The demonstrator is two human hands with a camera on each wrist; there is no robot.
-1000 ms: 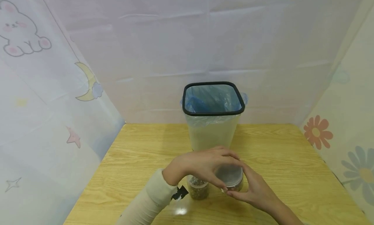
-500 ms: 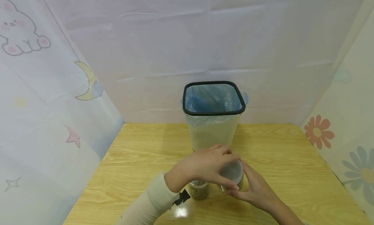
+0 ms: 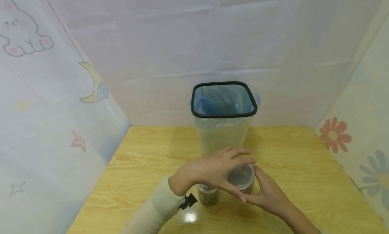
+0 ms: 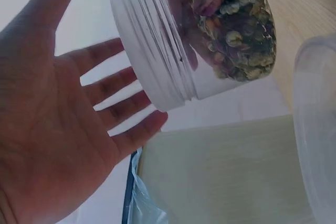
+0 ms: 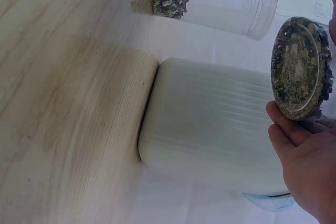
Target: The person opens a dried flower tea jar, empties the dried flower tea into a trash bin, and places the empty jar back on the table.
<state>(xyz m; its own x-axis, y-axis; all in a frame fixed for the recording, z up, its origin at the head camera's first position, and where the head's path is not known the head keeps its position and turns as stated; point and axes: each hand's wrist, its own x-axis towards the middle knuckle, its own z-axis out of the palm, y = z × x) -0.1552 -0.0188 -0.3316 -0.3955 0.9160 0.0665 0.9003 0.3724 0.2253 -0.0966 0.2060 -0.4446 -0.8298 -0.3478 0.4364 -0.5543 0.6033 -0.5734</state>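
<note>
The jar is held above the table by the right hand, curled round it; the left hand is spread beside the lid. For the likely twist, the jar is best kept upright (dried buds, apparently, are loose inside).

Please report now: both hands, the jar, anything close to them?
Right hand gripping jar of dried flowers, raised, lid on. Left hand, fingers spread, at lid. Second jar standing close by.

Bin behind two jars
</note>
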